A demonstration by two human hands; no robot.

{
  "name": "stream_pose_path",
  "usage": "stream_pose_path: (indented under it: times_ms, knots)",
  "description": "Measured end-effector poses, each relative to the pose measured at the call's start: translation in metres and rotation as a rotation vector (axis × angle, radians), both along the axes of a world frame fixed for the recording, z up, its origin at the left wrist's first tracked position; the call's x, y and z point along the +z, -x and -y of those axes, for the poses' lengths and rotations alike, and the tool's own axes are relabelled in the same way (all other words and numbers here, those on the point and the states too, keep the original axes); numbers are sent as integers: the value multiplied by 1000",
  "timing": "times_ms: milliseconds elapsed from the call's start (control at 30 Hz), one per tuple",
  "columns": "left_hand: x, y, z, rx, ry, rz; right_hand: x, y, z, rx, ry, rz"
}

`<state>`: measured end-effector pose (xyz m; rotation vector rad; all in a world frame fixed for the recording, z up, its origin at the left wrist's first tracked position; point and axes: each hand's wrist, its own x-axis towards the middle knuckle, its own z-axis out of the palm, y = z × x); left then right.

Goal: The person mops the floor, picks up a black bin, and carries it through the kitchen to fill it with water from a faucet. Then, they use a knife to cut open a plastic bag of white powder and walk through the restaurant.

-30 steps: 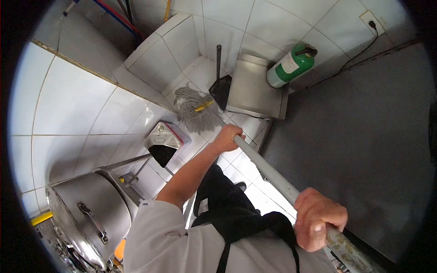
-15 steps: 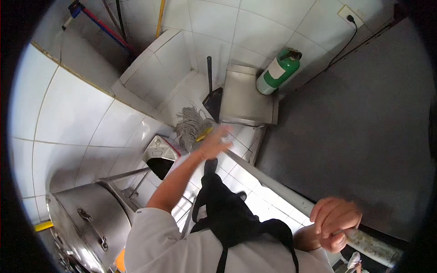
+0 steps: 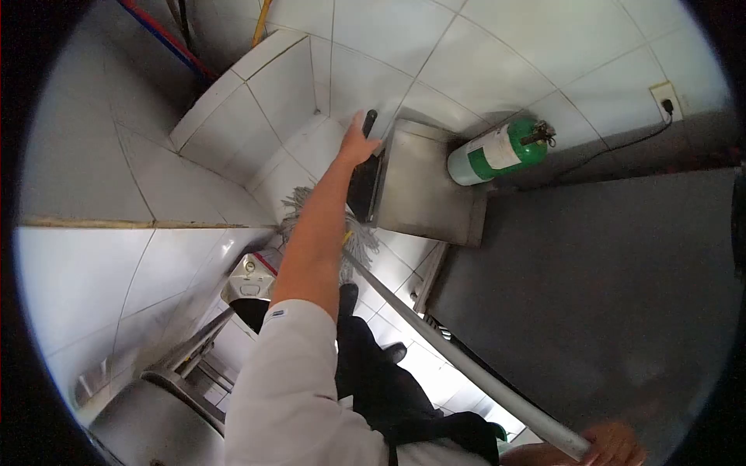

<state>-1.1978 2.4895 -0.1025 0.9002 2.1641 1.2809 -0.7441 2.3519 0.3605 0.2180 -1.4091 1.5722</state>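
Note:
My left hand (image 3: 357, 145) is stretched far forward with its fingers and thumb apart. It is at the upright black handle of a dustpan (image 3: 363, 189), whose top shows just above my thumb; a firm grip does not show. At the lower right, my right hand (image 3: 614, 445) is wrapped round the end of a long grey mop pole (image 3: 466, 363). The pole runs down to a yellow clamp and a grey string mop head (image 3: 365, 247) on the floor, partly hidden behind my left forearm.
A steel box-like stand (image 3: 423, 182) carries a green and white cylinder (image 3: 497, 153). A dark flat surface (image 3: 590, 311) lies to the right. A low tiled wall (image 3: 233, 109) and a steel pot (image 3: 159, 423) are on the left. White tiles (image 3: 388, 268) cover the floor.
My left hand has moved forward from above the mop head to the dustpan's handle. My right hand still holds the pole, now lower in view, and the view has shifted.

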Motion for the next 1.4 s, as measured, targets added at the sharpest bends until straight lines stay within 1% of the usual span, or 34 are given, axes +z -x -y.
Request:
stream_pose_path:
  times_ms: [100, 133, 200, 233, 300, 400, 500, 633, 733, 833, 933, 1033, 1133, 1233, 1267, 1400]
  knots:
    - [-36, 11, -22, -271, 51, 224, 0, 11, -9, 1, 30, -25]
    - [-49, 6, -20, -301, 39, 170, 1, 11, -10, -42, 36, 11]
    - [-59, -4, -17, -372, -1, 51, 0, 25, -14, -112, 34, -18]
    - [-62, -6, -14, -362, 13, 5, 0, 31, -16, -149, 31, -34]
    - [-49, -8, -5, -340, 44, -85, 3, 38, -20, -107, 21, -11]
    - [-32, 11, 0, -142, 17, -21, 6, 49, -22, -98, 25, -1]
    - [-19, 24, 6, -40, -25, -25, 8, 57, -23, -127, 26, 12]
    - [-14, 26, 8, 55, -24, -171, 8, 68, -25, -141, 24, 40]
    - [-22, 16, 4, 84, -34, -206, 8, 75, -29, -120, 24, 20]
    - [-19, 6, -1, 61, -29, -202, 13, 67, -28, -180, 23, 78]
    - [-28, 5, -9, 102, -4, -219, 11, 72, -35, -71, 45, 36]
    - [-12, -12, -4, 93, 10, -120, 10, 74, -36, -83, 61, 11]
    - [-29, -43, 5, 30, 38, -56, 9, 67, -39, -33, 42, 34]
    - [-43, -71, 11, 20, 12, -4, 8, 63, -39, -44, 36, 37]
    - [-44, -80, 8, 45, -50, -104, 7, 61, -38, -45, 39, 41]
    - [-39, -105, 7, -10, -48, 7, 6, 53, -36, -51, 35, 52]
